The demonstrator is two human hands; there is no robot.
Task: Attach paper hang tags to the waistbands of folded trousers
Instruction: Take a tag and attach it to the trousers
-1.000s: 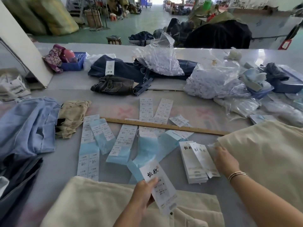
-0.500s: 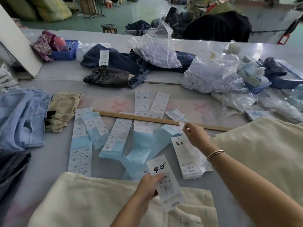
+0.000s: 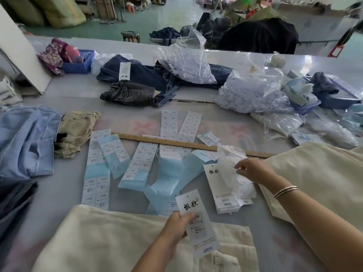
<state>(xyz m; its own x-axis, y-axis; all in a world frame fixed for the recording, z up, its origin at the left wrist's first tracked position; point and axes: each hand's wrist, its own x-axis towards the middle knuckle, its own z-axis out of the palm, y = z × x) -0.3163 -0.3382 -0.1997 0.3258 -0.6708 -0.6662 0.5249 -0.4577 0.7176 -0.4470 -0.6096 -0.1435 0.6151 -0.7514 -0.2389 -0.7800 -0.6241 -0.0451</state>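
Cream folded trousers (image 3: pixel 110 240) lie at the table's near edge. Over them my left hand (image 3: pixel 177 225) holds a white paper hang tag (image 3: pixel 196 218) with black characters by its left edge. A stack of the same hang tags (image 3: pixel 218 185) lies just to the right on the table. My right hand (image 3: pixel 249 168) pinches a small clear plastic bag (image 3: pixel 232 163) of white fasteners that lies partly over that stack. More cream trousers (image 3: pixel 314 179) are piled on the right, under my right forearm.
Sheets of size stickers on blue backing (image 3: pixel 135 165) spread across the middle, behind them a wooden ruler (image 3: pixel 176 142). Blue and khaki garments (image 3: pixel 27 140) sit left, dark jeans (image 3: pixel 137 75) at the back, and clear bags of fasteners (image 3: pixel 253 91) at the back right.
My right hand left the tag stack, reached toward the ruler, and now pinches the clear bag above the stack. My left hand kept the hang tag almost still.
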